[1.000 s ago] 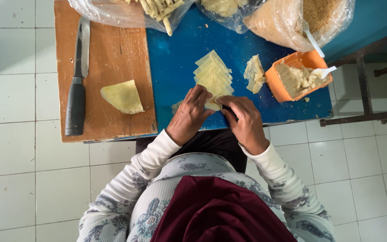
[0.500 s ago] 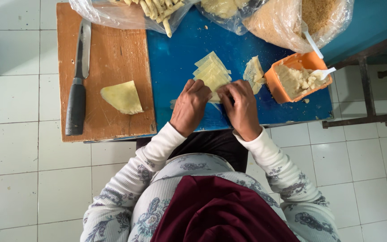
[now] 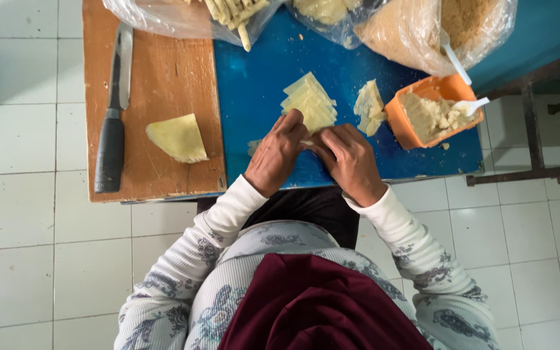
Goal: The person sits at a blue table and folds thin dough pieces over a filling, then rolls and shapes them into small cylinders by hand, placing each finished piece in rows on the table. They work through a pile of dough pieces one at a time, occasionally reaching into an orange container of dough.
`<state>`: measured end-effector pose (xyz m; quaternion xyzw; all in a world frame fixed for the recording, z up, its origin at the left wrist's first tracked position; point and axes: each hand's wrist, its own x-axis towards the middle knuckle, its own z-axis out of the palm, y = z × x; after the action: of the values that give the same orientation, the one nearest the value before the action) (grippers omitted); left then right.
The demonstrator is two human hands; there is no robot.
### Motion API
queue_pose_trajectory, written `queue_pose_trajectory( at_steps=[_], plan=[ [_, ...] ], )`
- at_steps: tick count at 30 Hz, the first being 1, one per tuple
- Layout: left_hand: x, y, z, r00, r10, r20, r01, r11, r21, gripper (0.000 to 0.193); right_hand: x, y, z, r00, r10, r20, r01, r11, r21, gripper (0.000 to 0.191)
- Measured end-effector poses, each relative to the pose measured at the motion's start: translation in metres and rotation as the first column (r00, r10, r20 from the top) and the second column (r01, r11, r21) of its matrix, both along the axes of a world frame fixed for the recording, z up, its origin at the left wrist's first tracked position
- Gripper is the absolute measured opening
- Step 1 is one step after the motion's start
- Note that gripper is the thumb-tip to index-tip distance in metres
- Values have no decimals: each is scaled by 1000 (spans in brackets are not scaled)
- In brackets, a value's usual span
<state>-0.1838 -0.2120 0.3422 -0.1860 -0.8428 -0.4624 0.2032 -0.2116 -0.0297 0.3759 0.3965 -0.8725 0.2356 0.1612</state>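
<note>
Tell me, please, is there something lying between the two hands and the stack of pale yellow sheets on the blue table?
Nothing visible lies between them. The left hand and the right hand rest on the blue table right at the near edge of the stack of pale sheets, their fingertips meeting on a small pale piece there.

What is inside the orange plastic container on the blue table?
The orange plastic container holds a pale crumbly filling and a white plastic spoon. Its bottom is covered by the filling.
</note>
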Motion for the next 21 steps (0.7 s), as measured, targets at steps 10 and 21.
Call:
queue_pose_trajectory(
  at_steps=[10, 21],
  plan=[
    [-7, 3, 0, 997, 30, 65, -31, 999, 8, 12, -18, 1, -5, 946, -71, 316, 112, 988, -110, 10],
    [-14, 5, -8, 997, 67, 28, -68, 997, 34, 11, -2, -5, -5, 992, -47, -116, 50, 998, 26, 16]
  ],
)
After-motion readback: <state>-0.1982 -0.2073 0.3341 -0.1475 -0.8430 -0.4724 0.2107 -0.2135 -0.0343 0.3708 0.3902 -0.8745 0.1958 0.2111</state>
